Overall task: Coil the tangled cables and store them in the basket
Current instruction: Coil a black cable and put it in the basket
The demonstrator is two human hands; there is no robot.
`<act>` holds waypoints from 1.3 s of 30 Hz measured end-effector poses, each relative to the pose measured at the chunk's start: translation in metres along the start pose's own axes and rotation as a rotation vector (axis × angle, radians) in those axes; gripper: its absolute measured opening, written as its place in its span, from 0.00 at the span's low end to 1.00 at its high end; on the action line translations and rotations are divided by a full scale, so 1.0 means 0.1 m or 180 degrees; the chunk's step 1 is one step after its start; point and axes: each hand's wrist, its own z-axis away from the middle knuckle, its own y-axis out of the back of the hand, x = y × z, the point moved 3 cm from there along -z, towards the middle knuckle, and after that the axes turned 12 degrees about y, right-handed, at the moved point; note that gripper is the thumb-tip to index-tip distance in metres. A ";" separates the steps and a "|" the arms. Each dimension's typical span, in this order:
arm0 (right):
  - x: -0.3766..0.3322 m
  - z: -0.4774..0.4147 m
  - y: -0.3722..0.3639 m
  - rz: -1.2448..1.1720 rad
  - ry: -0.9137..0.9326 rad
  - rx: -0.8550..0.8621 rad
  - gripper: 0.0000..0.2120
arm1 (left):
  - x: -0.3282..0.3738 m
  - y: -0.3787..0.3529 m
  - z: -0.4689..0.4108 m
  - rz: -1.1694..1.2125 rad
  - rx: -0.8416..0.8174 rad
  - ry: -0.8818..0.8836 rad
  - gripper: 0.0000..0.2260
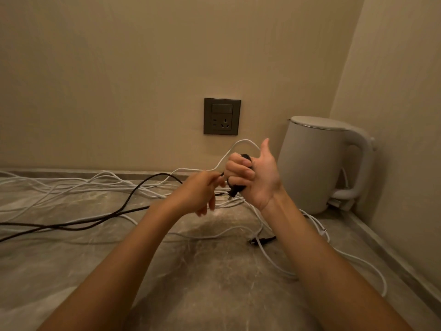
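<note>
My right hand [253, 174] is raised above the counter, fingers closed around a small coil of black cable [133, 189], thumb sticking up; the cable's plug [232, 193] hangs below the fist. My left hand [202, 191] pinches the same black cable just left of the fist. From there the black cable arcs down and trails off the left edge. Several white cables [71, 187] lie tangled across the counter; one white loop [241, 143] rises behind my right hand. No basket is in view.
A white electric kettle [319, 163] stands in the back right corner on its base. A dark wall socket [222, 116] sits on the wall behind my hands. A small black connector [262, 240] lies on the marble counter [214, 283] near white cable.
</note>
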 end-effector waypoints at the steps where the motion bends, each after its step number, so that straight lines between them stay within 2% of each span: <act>1: -0.01 0.00 0.01 -0.0095 0.0088 0.0097 0.39 | 0.01 -0.03 0.01 -0.0125 -0.0091 0.0001 0.12; 6: -0.12 -0.02 0.07 -0.0428 0.0567 0.0543 0.37 | 0.03 -0.17 0.06 -0.0599 -0.0819 0.0216 0.12; 9: -0.16 -0.02 0.09 -0.0211 0.0805 0.0827 0.33 | 0.07 -0.22 0.10 -0.0772 -0.1044 0.0202 0.13; 12: -0.14 -0.02 0.11 0.0281 0.0922 0.0998 0.32 | 0.16 -0.16 0.14 -0.1067 -0.1054 0.0084 0.15; 20: -0.06 -0.04 0.14 0.1851 0.0772 0.0897 0.36 | 0.28 0.02 0.21 -0.1372 -0.0777 -0.0341 0.09; 28: 0.04 -0.08 0.17 0.3212 0.0379 0.0637 0.39 | 0.32 0.27 0.25 -0.1213 -0.0241 -0.0594 0.05; 34: 0.12 -0.06 0.17 0.3626 -0.0146 0.0298 0.40 | 0.33 0.43 0.26 -0.1276 0.0397 -0.0744 0.05; 39: 0.13 0.00 0.12 0.3270 -0.0693 -0.0093 0.40 | 0.29 0.44 0.23 -0.0829 0.0978 -0.0948 0.08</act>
